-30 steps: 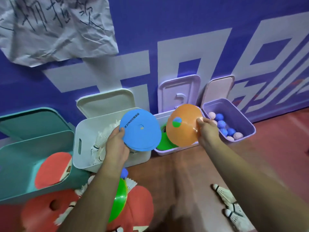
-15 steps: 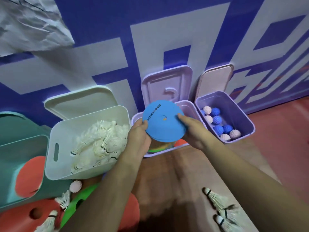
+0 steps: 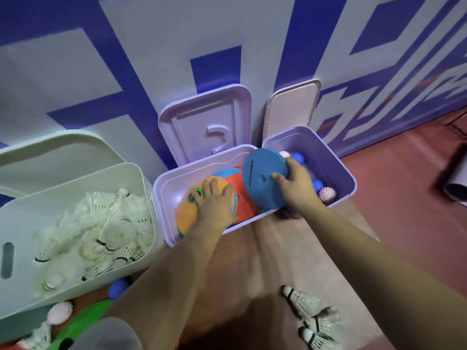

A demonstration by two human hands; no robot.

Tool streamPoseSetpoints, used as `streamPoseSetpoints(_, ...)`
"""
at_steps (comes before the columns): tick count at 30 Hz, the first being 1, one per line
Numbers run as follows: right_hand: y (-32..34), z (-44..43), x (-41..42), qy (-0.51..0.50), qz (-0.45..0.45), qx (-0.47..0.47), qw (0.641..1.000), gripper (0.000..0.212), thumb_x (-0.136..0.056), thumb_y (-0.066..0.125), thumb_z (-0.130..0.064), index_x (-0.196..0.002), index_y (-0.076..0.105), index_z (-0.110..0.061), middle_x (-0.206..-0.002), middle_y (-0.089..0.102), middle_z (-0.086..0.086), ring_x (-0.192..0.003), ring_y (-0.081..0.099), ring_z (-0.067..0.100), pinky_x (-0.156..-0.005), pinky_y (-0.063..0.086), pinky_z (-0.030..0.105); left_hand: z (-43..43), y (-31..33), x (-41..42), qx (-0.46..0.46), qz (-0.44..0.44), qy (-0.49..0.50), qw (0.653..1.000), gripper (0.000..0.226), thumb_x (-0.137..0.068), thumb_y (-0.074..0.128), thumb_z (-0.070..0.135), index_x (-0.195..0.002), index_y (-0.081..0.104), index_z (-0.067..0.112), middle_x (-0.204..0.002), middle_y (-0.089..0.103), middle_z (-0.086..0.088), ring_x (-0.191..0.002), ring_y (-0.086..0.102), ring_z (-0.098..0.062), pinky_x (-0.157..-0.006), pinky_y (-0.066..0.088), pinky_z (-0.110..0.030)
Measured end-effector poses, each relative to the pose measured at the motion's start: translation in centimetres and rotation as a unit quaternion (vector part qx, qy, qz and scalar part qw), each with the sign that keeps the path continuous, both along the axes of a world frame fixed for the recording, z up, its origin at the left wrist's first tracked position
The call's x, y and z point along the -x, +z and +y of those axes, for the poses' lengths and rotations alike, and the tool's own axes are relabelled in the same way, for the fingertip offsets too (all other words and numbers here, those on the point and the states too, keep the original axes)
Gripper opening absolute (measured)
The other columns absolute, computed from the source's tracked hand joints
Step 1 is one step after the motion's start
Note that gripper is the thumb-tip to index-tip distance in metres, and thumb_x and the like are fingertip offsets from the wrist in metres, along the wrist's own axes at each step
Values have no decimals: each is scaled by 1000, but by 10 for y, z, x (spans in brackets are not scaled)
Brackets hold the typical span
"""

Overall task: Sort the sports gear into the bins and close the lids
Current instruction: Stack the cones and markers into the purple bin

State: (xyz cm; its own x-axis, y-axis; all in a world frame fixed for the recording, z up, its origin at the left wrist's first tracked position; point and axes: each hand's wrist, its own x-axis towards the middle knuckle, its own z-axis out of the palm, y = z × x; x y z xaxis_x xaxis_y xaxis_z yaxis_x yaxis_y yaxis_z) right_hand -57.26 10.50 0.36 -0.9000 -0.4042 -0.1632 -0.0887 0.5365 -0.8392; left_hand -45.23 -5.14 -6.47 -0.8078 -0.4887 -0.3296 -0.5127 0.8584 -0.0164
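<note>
My right hand (image 3: 297,184) grips a blue disc cone (image 3: 262,180), tilted on edge over the right end of the middle lilac bin (image 3: 166,195). Inside that bin my left hand (image 3: 214,200) presses flat on an orange disc cone (image 3: 188,215) that tops a stack of coloured discs. The purple bin (image 3: 336,160) on the right holds blue and pale spiky balls. A white bin (image 3: 141,188) on the left is full of shuttlecocks. All three lids stand open against the wall.
On the floor lie loose shuttlecocks (image 3: 310,317) at the lower right. A green disc (image 3: 83,322), a pink spiky ball (image 3: 59,310), a blue ball (image 3: 118,289) and more shuttlecocks lie at the lower left. A dark tube (image 3: 454,180) lies at the far right.
My head moved closer to the bins. The blue disc passed from both hands to my right hand alone and tilted rightwards; my left hand dropped onto the orange disc in the lilac bin.
</note>
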Motion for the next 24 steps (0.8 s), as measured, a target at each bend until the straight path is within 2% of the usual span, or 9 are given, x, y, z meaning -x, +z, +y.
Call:
streamPoseSetpoints(2, -7, -6, 0, 2, 4, -4, 1000, 22, -89, 64, -16, -110, 58, -12, -103, 67, 4, -96, 61, 24, -82, 48, 35, -3, -6, 0, 4, -20, -1, 1000, 98, -63, 71, 61, -144, 19, 40, -152, 13, -15, -142, 11, -38, -101, 23, -66)
streamPoseSetpoints(4, -10, -13, 1, 7, 11, -14, 1000, 25, -89, 64, -18, -112, 55, -13, -105, 65, 3, -96, 59, 24, -80, 47, 35, -3, -3, -4, 15, 0, -2, 1000, 92, -64, 67, 59, -143, 22, 40, -151, 17, -13, -141, 16, -37, -100, 29, -63)
streamPoseSetpoints(7, -15, -22, 0, 13, 8, -42, 999, 35, -90, 63, -17, -122, 50, -15, -113, 62, 6, -100, 56, 25, -79, 42, 33, -11, 5, -17, 5, 110, 31, 993, 84, -64, 59, 57, -141, 35, 38, -143, 31, -14, -132, 31, -36, -101, 36, -55)
streamPoseSetpoints(9, -18, -31, 0, 30, -1, -41, 999, 42, -89, 64, -14, -128, 50, -13, -119, 61, 8, -107, 56, 26, -87, 42, 33, -21, 6, -27, -13, 196, 58, 979, 81, -61, 53, 57, -139, 45, 35, -135, 42, -16, -122, 42, -37, -100, 41, -51)
streamPoseSetpoints(12, -26, -48, -2, 72, -47, -39, 996, 47, -85, 71, -15, -128, 54, -11, -122, 63, 10, -110, 58, 26, -99, 45, 38, -31, 8, -35, -53, 243, 85, 965, 83, -60, 44, 60, -138, 48, 33, -128, 45, -18, -117, 45, -38, -101, 43, -47)
streamPoseSetpoints(16, -48, -62, -14, 160, 6, -163, 974, 60, -86, 69, -22, -138, 43, -4, -131, 54, 21, -123, 49, 36, -101, 37, 37, -35, 7, -40, -55, 257, 82, 961, 83, -62, 44, 61, -138, 49, 29, -122, 46, -20, -113, 47, -39, -99, 44, -47)
streamPoseSetpoints(19, -55, -63, -24, 143, 54, -149, 977, 49, -91, 60, -19, -134, 48, 1, -130, 52, 24, -124, 47, 37, -104, 32, 35, -32, -2, -41, -23, 247, 40, 968, 80, -65, 45, 70, -135, 52, 31, -127, 48, -24, -120, 48, -40, -101, 43, -48)
streamPoseSetpoints(22, -49, -57, -36, 125, 67, -116, 983, 41, -93, 56, -15, -130, 54, 2, -131, 57, 20, -126, 49, 33, -104, 31, 31, -21, -6, -44, -54, 129, -3, 990, 83, -70, 46, 81, -143, 38, 42, -152, 28, -17, -143, 24, -32, -115, 21, -50)
streamPoseSetpoints(24, -42, -49, -46, 125, 83, -101, 984, 36, -92, 56, -13, -124, 58, 3, -127, 60, 19, -121, 52, 33, -100, 35, 31, -18, -2, -46, -89, 116, 4, 989, 81, -75, 44, 80, -145, 34, 42, -157, 21, -11, -147, 15, -26, -118, 12, -51)
